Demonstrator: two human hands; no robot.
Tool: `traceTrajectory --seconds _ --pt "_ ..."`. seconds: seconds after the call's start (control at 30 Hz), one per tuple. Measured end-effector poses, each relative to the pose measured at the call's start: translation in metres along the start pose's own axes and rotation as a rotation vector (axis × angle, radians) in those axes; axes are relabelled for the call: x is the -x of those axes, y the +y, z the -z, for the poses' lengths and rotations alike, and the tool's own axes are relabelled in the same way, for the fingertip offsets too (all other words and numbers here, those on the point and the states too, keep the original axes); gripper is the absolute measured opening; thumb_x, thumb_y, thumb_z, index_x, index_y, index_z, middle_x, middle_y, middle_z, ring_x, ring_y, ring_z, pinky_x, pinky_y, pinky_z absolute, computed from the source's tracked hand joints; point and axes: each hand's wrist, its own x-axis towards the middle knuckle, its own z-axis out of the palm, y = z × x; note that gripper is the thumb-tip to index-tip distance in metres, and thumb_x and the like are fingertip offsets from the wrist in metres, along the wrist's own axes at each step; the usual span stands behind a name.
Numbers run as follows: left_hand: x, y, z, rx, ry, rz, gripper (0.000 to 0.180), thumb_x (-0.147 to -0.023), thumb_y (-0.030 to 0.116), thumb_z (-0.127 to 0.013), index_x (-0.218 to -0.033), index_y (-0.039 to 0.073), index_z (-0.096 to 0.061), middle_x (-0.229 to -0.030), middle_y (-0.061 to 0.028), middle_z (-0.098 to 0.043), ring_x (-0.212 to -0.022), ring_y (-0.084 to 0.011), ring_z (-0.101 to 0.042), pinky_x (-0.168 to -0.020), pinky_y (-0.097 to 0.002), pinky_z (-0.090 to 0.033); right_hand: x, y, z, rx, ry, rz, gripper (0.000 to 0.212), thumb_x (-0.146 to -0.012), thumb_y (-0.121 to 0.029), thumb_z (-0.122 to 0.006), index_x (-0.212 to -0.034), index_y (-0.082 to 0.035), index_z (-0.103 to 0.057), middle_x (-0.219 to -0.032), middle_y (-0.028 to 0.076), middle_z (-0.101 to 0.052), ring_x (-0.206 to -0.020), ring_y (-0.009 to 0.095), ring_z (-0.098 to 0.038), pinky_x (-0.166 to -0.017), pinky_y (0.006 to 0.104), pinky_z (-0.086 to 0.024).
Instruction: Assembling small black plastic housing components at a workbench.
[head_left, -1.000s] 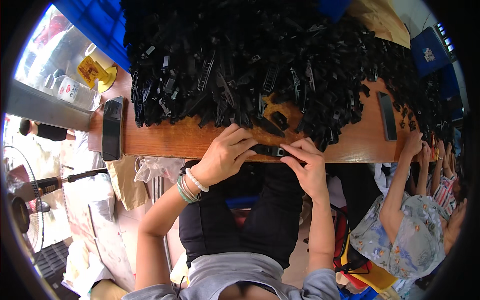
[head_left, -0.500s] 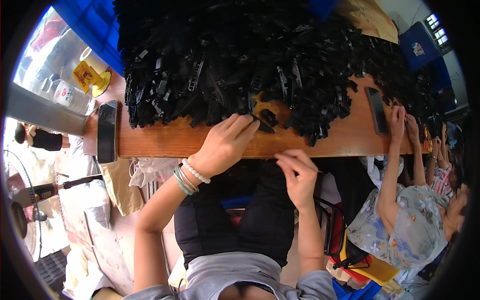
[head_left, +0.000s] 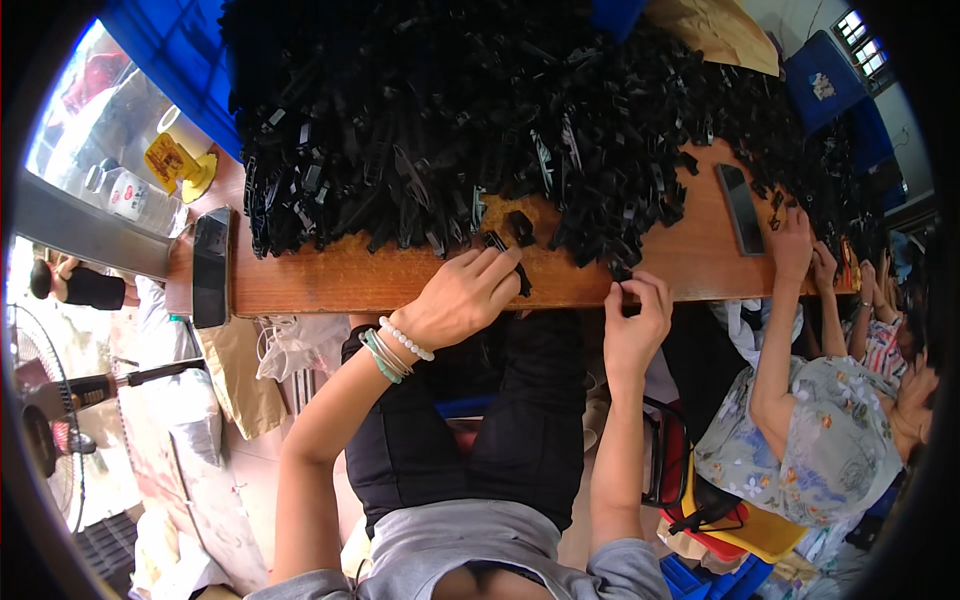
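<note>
A big heap of small black plastic parts (head_left: 400, 120) covers the wooden table (head_left: 330, 285). My left hand (head_left: 468, 295), with bracelets on its wrist, is closed at the table's front edge, pinching a slim black plastic part (head_left: 524, 280). Just beyond its fingertips lies a separate black piece (head_left: 520, 228). To the right, my right hand (head_left: 640, 315) has its thumb and fingers closed on a black plastic part (head_left: 621, 271) at the heap's near edge. The exact shape of both held parts is partly hidden by my fingers.
A dark phone (head_left: 211, 268) lies at the table's left end, near a plastic bottle (head_left: 135, 195) and a yellow holder (head_left: 180, 165). Another phone (head_left: 740, 210) lies to the right, beside a co-worker's hands (head_left: 792, 245). A blue crate (head_left: 180, 60) stands at back left.
My right hand has moved forward and right from the table edge to the heap and closed on a part. My left hand has shifted slightly nearer me with its part.
</note>
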Motion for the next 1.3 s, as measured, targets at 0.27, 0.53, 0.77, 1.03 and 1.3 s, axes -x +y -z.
traceTrajectory --seconds 0.27,0.53,0.77,1.03,1.3 --pt "0.014 0.036 0.005 0.677 0.244 0.742 0.037 -0.08 -0.009 -0.07 -0.113 0.0 -0.056 -0.109 -0.0146 -0.066 -0.096 -0.0246 -0.069 -0.072 -0.0296 -0.057 0.003 -0.022 0.016 -0.78 -0.194 -0.446 0.016 -0.094 -0.002 -0.059 -0.11 -0.001 -0.062 -0.085 0.006 -0.063 -0.063 0.011 -0.06 -0.056 0.0229 -0.048" --pt "0.021 0.013 0.015 0.368 0.052 0.549 0.027 -0.073 0.001 -0.076 -0.1 -0.001 -0.071 -0.098 -0.0092 -0.061 -0.089 -0.0265 -0.055 -0.081 -0.0352 -0.047 -0.003 -0.044 0.004 -0.93 -0.682 -0.454 0.029 -0.097 -0.005 -0.059 -0.125 -0.001 -0.06 -0.079 0.002 -0.056 -0.056 0.007 -0.048 -0.052 0.0219 -0.041" --pt "0.021 0.008 0.015 0.398 0.029 0.512 0.03 -0.072 0.0 -0.076 -0.102 -0.001 -0.071 -0.096 -0.0086 -0.06 -0.087 -0.0261 -0.053 -0.079 -0.0347 -0.047 -0.021 -0.037 -0.005 -0.67 -0.664 -0.046 0.032 -0.079 -0.002 -0.076 -0.111 0.001 -0.069 -0.082 0.006 -0.057 -0.068 0.015 -0.053 -0.062 0.0288 -0.044" --pt "0.019 0.006 0.014 0.436 -0.002 0.49 0.028 -0.072 -0.001 -0.075 -0.1 -0.003 -0.071 -0.094 -0.0093 -0.059 -0.087 -0.0264 -0.054 -0.076 -0.0352 -0.048 -0.031 -0.043 -0.007 -0.594 -0.705 0.037 0.028 -0.072 -0.002 -0.078 -0.1 0.0 -0.073 -0.089 0.005 -0.057 -0.086 0.023 -0.053 -0.073 0.0345 -0.044" --pt "0.019 0.004 0.017 0.472 0.008 0.426 0.031 -0.069 0.005 -0.08 -0.098 -0.004 -0.071 -0.093 -0.0108 -0.06 -0.087 -0.0289 -0.057 -0.077 -0.0374 -0.051 -0.018 -0.06 -0.012 -0.487 -0.588 0.21 0.029 -0.07 -0.001 -0.078 -0.098 0.002 -0.07 -0.09 0.01 -0.058 -0.085 0.027 -0.057 -0.075 0.0372 -0.046"
